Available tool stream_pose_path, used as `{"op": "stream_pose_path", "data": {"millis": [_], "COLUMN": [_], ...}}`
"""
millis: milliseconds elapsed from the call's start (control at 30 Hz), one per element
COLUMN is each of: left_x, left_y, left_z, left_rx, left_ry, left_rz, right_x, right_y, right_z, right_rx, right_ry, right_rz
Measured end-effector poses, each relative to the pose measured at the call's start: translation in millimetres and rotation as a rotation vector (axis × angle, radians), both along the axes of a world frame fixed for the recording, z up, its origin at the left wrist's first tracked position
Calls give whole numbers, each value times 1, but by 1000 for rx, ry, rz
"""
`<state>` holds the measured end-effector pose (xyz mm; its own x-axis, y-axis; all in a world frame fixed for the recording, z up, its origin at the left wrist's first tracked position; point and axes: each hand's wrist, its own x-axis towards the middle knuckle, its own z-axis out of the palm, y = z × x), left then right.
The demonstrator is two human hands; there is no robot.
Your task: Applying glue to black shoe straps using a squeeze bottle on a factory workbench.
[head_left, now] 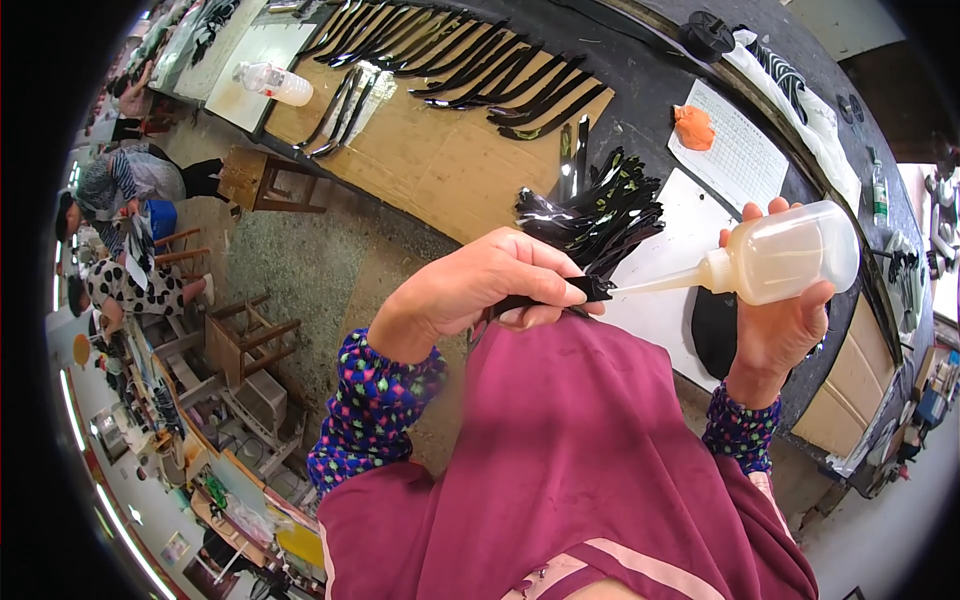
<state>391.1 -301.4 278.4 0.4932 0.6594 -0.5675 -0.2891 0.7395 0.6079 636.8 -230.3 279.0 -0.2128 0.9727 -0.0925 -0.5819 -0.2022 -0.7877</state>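
My left hand (510, 282) pinches a black glossy strip (597, 289) in front of my apron, its end poking out past the thumb. In my right hand (783, 330) lies a translucent squeeze bottle (797, 252) with pale yellowish liquid, tipped sideways. Its long thin nozzle (660, 283) points left, and the tip meets or nearly meets the strip's end. Just beyond my left hand is a heap of black shiny strips (605, 210). More black strips (450, 55) lie side by side in a row on a brown cardboard sheet (440, 150).
An orange lump (693, 128) sits on a printed paper sheet (735, 145) at the far right. A plastic bottle (275, 84) lies at the table's left end. A wooden stool (265, 180) stands beside the table. Two people (135, 285) are off to the left.
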Motion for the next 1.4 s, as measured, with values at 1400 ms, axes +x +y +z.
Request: {"op": "stream_pose_path", "data": {"millis": [1400], "left_x": [1], "left_y": [-8], "left_z": [4], "left_rx": [36], "left_ry": [90], "left_rz": [-39], "right_x": [5], "right_y": [-3], "right_z": [1], "right_rx": [46], "right_ry": [-18], "right_rz": [117]}}
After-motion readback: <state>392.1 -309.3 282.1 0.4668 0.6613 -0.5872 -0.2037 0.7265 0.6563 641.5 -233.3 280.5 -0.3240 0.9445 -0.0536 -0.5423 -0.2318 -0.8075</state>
